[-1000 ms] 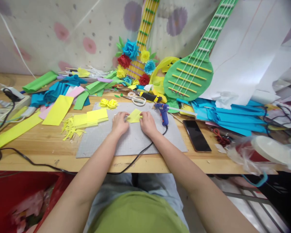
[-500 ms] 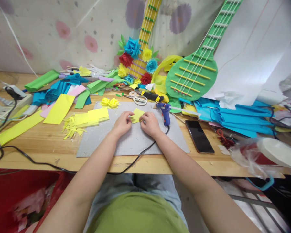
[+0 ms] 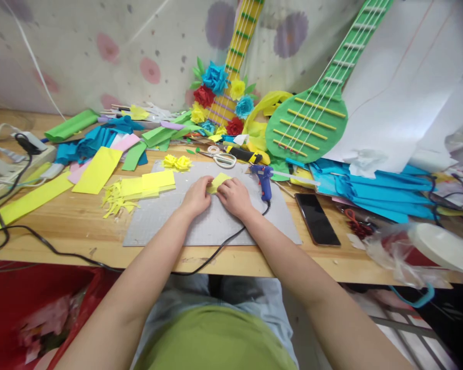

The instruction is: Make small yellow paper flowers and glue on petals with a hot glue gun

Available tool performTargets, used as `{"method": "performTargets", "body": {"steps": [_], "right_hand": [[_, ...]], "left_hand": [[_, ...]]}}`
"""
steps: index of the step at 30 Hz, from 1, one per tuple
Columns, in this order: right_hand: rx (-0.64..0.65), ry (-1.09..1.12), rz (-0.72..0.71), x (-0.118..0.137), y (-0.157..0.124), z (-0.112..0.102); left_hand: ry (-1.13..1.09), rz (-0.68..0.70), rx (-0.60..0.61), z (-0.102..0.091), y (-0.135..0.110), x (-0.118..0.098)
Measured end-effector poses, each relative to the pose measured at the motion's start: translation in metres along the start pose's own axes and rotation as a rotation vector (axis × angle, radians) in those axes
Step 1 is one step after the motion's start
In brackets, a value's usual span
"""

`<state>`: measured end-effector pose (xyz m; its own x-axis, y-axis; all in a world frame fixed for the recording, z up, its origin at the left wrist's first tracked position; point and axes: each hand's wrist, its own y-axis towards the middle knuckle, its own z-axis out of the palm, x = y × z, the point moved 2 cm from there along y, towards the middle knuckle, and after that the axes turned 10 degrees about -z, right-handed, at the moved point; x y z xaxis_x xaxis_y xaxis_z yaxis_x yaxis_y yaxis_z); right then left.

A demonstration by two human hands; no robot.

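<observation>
A small piece of yellow crepe paper [image 3: 220,181] is held between my two hands, over the grey board [image 3: 200,231]. My left hand [image 3: 197,195] pinches its left side, and my right hand [image 3: 234,196] closes on its lower right edge, hiding that part. Left of my hands lie yellow paper strips [image 3: 158,180] with fringed scraps [image 3: 118,200]. Yellow paper flowers [image 3: 177,163] sit at the board's upper left. To the right of my right hand a blue glue gun [image 3: 263,182] rests on the board, and scissors [image 3: 224,160] lie behind.
A phone [image 3: 317,219] lies right of the board. Two paper guitar shapes, one yellow [image 3: 237,49] and one green [image 3: 308,123], lean at the back. Blue crepe paper [image 3: 374,187] is piled at right. A black cord [image 3: 219,250] crosses the board. A power strip [image 3: 38,159] stands at left.
My right hand has moved slightly left along the yellow paper, closer to my left hand. The paper now looks more angled. The whole view has shifted slightly.
</observation>
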<state>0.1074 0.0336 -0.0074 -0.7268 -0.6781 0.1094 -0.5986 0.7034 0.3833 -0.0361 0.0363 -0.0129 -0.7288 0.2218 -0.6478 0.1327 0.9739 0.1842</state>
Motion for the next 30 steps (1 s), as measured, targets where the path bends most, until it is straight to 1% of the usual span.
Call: {"method": "performTargets", "body": {"steps": [2, 4, 8, 11, 14, 18, 22, 26, 30], "right_hand": [[0.002, -0.010, 0.004, -0.002, 0.000, 0.000], [-0.024, 0.005, 0.005, -0.004, 0.000, 0.000], [-0.124, 0.155, -0.006, -0.009, -0.004, -0.002], [-0.187, 0.267, 0.021, -0.014, -0.005, 0.000], [-0.233, 0.296, 0.058, -0.020, -0.005, 0.003], [-0.217, 0.264, 0.097, -0.022, -0.005, 0.004], [-0.197, 0.269, 0.135, -0.018, -0.009, 0.001], [-0.158, 0.301, 0.151, -0.013, -0.011, -0.001], [-0.119, 0.346, 0.186, -0.011, -0.009, 0.003]], "left_hand": [[-0.018, 0.000, -0.008, 0.000, -0.001, 0.000], [-0.015, 0.007, -0.022, -0.001, -0.001, 0.000], [0.036, 0.032, -0.057, -0.006, -0.002, 0.000], [0.060, 0.072, -0.034, -0.008, -0.001, 0.000], [0.085, 0.101, -0.001, -0.009, 0.000, 0.000], [0.144, 0.126, -0.001, -0.007, 0.001, 0.002], [0.174, 0.138, -0.020, -0.006, 0.000, 0.002], [0.151, 0.111, -0.025, -0.006, 0.001, 0.003], [0.143, 0.066, -0.029, -0.004, 0.003, 0.004]]}}
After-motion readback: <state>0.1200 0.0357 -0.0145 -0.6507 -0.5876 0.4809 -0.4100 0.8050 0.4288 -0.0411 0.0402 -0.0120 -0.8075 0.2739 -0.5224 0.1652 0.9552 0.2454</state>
